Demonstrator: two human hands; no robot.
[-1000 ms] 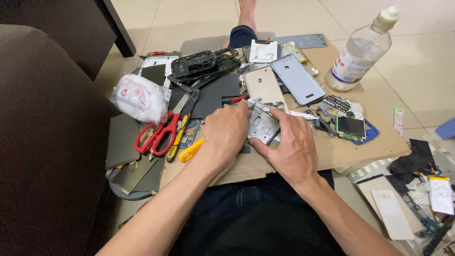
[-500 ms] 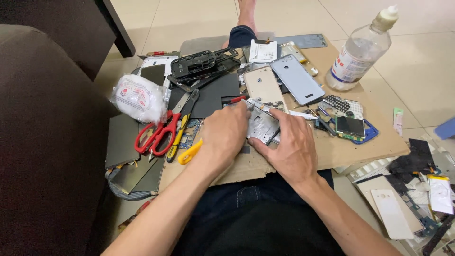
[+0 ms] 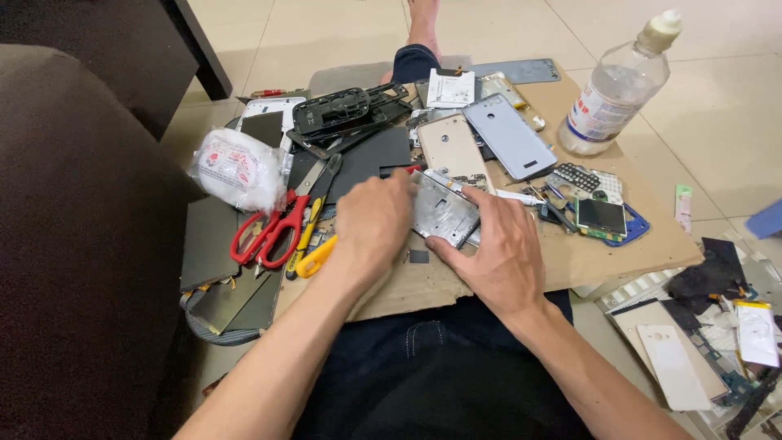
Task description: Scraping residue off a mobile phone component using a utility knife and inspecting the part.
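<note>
A silver metal phone frame (image 3: 441,209) lies on a cardboard sheet (image 3: 619,259) over my lap. My left hand (image 3: 371,222) rests on its left side, fingers curled over its upper left edge. My right hand (image 3: 497,254) grips its lower right edge, thumb under the near corner. A small dark chip (image 3: 418,256) sits on the cardboard just below the frame, between my hands.
Red-handled scissors (image 3: 269,235) and a yellow cutter (image 3: 314,254) lie left of my hands. A beige back cover (image 3: 450,149), a blue-grey back cover (image 3: 518,136), a black frame (image 3: 342,111) and a plastic bottle (image 3: 612,90) lie beyond. A wrapped white bundle (image 3: 236,169) sits left; phone parts (image 3: 709,342) litter the floor right.
Both hands stay on the silver frame. My left hand's fingers have shifted slightly up along its left edge. Nothing else has moved.
</note>
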